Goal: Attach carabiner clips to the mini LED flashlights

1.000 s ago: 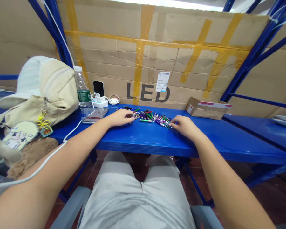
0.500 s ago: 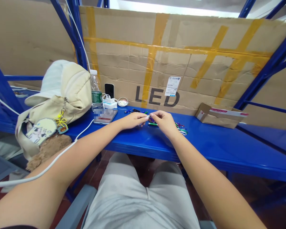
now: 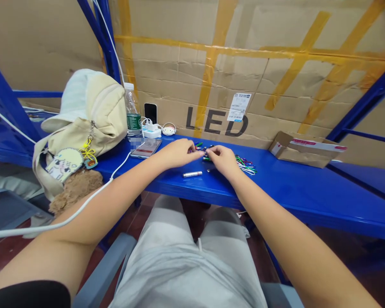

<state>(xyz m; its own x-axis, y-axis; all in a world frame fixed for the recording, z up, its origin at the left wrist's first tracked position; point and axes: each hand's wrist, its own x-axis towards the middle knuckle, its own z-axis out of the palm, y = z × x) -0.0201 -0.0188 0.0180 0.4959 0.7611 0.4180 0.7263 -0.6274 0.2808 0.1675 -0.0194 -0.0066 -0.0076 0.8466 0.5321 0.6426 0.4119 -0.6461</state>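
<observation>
Both my hands are close together over the blue table. My left hand (image 3: 179,153) has curled fingers and its thumb reaches toward the right fingertips; what it holds is too small to make out. My right hand (image 3: 223,160) is pinched closed at the fingertips, around something too small to name. In front of them lies a short silver tube (image 3: 192,174), with a small dark piece (image 3: 208,171) to its right. Slender coloured metallic pieces and looped cords (image 3: 247,166) are heaped beside and behind my right hand, partly hidden by it.
A phone (image 3: 146,148) lies left of my hands, near a water bottle (image 3: 134,115), a white power strip (image 3: 151,130) and a beige bag (image 3: 105,111). An open cardboard box (image 3: 304,152) stands right. A white cable (image 3: 115,173) crosses my left arm; cardboard (image 3: 179,72) walls the back.
A silver tube and a small dark piece now show on the table in front of my hands. My hands have drawn slightly apart, and the view has tilted down a little.
</observation>
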